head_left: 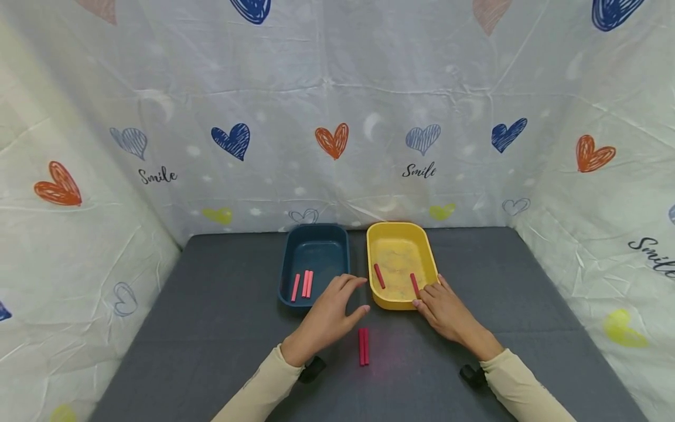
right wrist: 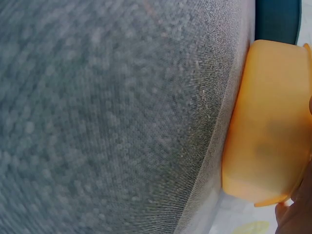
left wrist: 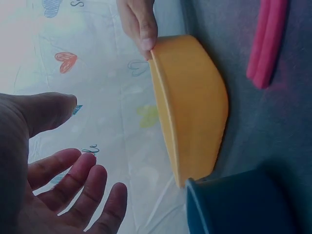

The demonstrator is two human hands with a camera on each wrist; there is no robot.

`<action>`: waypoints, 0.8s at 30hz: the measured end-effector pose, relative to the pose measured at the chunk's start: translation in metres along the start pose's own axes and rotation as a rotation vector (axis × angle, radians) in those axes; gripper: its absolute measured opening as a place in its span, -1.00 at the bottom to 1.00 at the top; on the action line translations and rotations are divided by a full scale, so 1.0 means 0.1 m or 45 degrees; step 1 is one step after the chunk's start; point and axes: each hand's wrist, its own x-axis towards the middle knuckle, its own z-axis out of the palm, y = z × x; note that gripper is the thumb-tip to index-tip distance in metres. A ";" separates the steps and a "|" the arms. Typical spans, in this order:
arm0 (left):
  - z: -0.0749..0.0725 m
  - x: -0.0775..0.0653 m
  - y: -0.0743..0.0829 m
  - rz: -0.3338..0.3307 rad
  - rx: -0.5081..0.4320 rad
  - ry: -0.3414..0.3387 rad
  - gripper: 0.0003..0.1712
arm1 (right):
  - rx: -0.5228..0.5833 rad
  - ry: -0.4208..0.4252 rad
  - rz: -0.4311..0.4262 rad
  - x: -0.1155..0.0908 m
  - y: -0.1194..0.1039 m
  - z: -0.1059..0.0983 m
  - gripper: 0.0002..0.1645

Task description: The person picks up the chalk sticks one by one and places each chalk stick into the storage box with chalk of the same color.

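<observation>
- Landmark: yel. tray (head_left: 401,304), on the grey worktop (head_left: 227,328).
- Key relation: the 2 loose dk-pink sticks (head_left: 361,347) lie on the worktop on my side of yel. tray, approx. in line w/ its L wall. Set side by side; long axes run away from me, toward yel. tray.
- L grip (head_left: 327,313) is the nearer one: off yel. tray's near L corner, thumb & fingers well apart, nothing held.
- From L grip, loose dk-pink sticks are toward me & a bit to the R, no contact. I'd judge a pinch across their length suits best, not end to end.
- R grip (head_left: 445,310): at yel. tray's near R corner, clamped on the rim, so farther from the loose ones.
- Inside yel. tray: 2 dk-red sticks, one (head_left: 379,276) nr its L wall, other (head_left: 414,283) right by R grip; can't tell if my fingers touch that one.
- L of yel. tray, w/ a small gap: blue tray (head_left: 319,252) holding 3 lt-pink sticks (head_left: 304,283), all in its near half.
</observation>
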 end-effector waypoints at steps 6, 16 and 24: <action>0.09 -0.12 -0.01 0.052 0.041 -0.016 -0.38 | 0.006 0.002 -0.008 0.00 0.01 0.01 -0.77; 0.29 -0.30 -0.12 0.099 0.058 -0.124 -0.40 | -0.011 0.011 -0.007 -0.01 0.02 0.02 -0.76; 0.35 -0.40 -0.21 -0.054 0.051 -0.219 -0.14 | 0.004 0.024 -0.014 -0.01 0.01 0.03 -0.78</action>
